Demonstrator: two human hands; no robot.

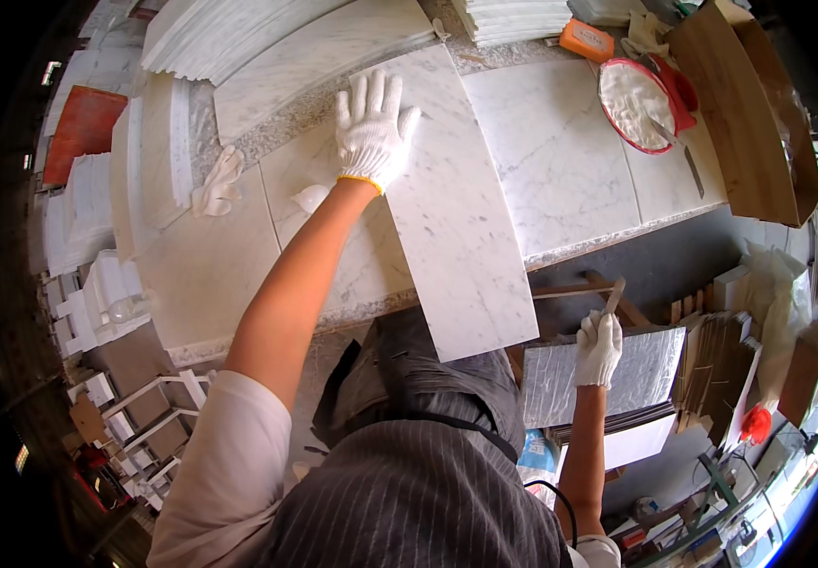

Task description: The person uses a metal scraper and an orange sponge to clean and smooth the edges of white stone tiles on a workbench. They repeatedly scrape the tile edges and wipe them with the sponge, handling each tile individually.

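While left hand (371,128), in white knit glove with yellow cuff, lies flat, fingers spread wide, on long rectangular marble slab (451,218), slab rests on pale stone surface (210,275), near end overhanging edge. Slab: white, grey-veined, smooth. Right hand (599,347), same kind of glove, closed round thin stick-like tool (613,294), held low beside surface. One red-rimmed round bowl (638,102) with white paste at far right. One spare glove (218,183) crumpled on surface. One orange block (587,40) beyond.

Left hand (372,128) gloved, fingers spread flat; right hand (598,348) gloved, fist closed
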